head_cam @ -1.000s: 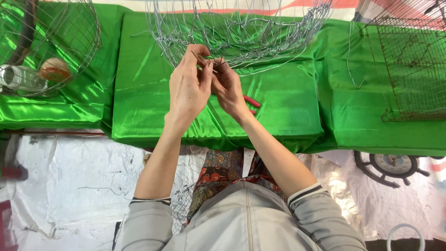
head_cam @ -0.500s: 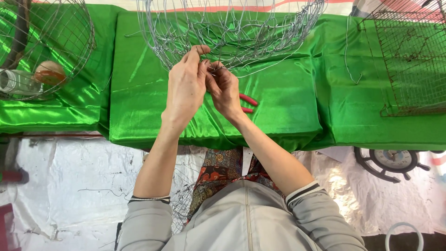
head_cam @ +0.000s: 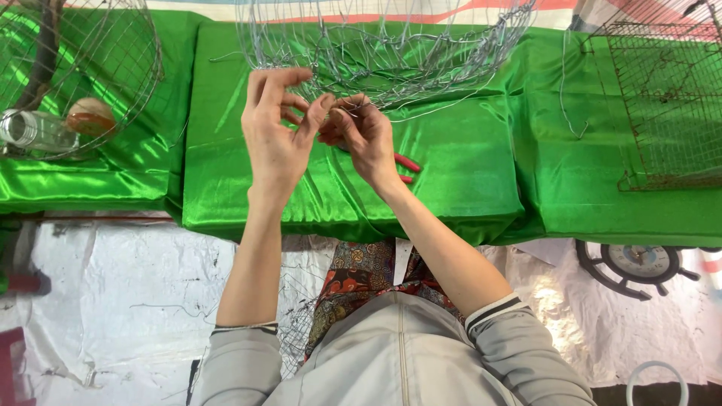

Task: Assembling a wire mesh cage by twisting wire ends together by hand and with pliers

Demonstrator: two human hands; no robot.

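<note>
A silvery wire mesh basket (head_cam: 391, 45) lies on a green satin-covered table (head_cam: 466, 173). My left hand (head_cam: 274, 139) and my right hand (head_cam: 361, 135) meet at its near rim, fingertips pinching a thin wire strand there. The left thumb and forefinger touch the right hand's fingers. Under my right hand lies a tool with red handles (head_cam: 406, 164), mostly hidden by the hand.
A round wire cage (head_cam: 113, 53) at the left holds a clear jar (head_cam: 34, 131) and a brownish round object (head_cam: 90, 116). A rusty rectangular mesh cage (head_cam: 662, 98) sits at the right. A loose wire (head_cam: 568, 90) hangs between. White sheeting (head_cam: 113, 301) covers the floor.
Both hands have stayed together at the basket rim, working the wire with small finger motions. The view has shifted slightly; the basket sits a little more to the left.
</note>
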